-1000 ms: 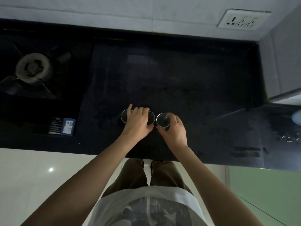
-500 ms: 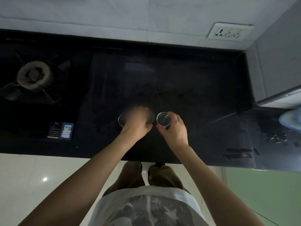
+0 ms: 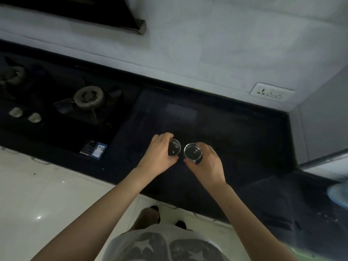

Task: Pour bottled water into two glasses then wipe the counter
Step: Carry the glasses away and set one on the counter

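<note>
Two clear glasses stand side by side on the dark counter (image 3: 235, 132). My left hand (image 3: 159, 156) grips the left glass (image 3: 174, 149) from its left side, fingers curled round the wall. My right hand (image 3: 209, 163) grips the right glass (image 3: 192, 151) from its right side, thumb at the front. Both glasses stand upright, a small gap between them. No water bottle or cloth is in view.
A gas hob (image 3: 88, 98) with a burner and two pale knobs (image 3: 25, 114) fills the counter's left. A small card packet (image 3: 94, 150) lies at the hob's front corner. A wall socket (image 3: 271, 91) sits at back right. A pale blue object (image 3: 338, 194) shows at the right edge.
My view has turned and risen, showing more of the hob and wall. My left hand has shifted from covering the top of the left glass to gripping its side; its rim now shows.
</note>
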`<action>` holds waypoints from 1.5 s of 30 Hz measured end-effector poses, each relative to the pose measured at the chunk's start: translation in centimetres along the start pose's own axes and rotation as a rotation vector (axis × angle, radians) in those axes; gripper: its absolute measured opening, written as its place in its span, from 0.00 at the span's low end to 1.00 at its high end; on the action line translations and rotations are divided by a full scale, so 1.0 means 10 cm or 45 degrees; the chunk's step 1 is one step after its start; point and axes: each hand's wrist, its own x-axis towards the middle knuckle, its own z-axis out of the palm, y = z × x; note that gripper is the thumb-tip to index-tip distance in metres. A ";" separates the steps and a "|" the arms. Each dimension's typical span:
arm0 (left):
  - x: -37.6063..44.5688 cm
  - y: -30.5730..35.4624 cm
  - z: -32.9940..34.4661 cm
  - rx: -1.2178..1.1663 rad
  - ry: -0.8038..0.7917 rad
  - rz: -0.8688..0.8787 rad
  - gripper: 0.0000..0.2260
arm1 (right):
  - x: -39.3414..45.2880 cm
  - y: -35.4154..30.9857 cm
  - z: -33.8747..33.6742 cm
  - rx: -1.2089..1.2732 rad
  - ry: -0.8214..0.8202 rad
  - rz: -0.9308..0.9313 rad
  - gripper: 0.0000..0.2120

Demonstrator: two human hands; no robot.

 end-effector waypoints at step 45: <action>-5.27 -2.73 -2.28 -0.050 0.932 -1.217 0.30 | -2.57 -4.02 3.50 0.064 -1.023 -0.961 0.21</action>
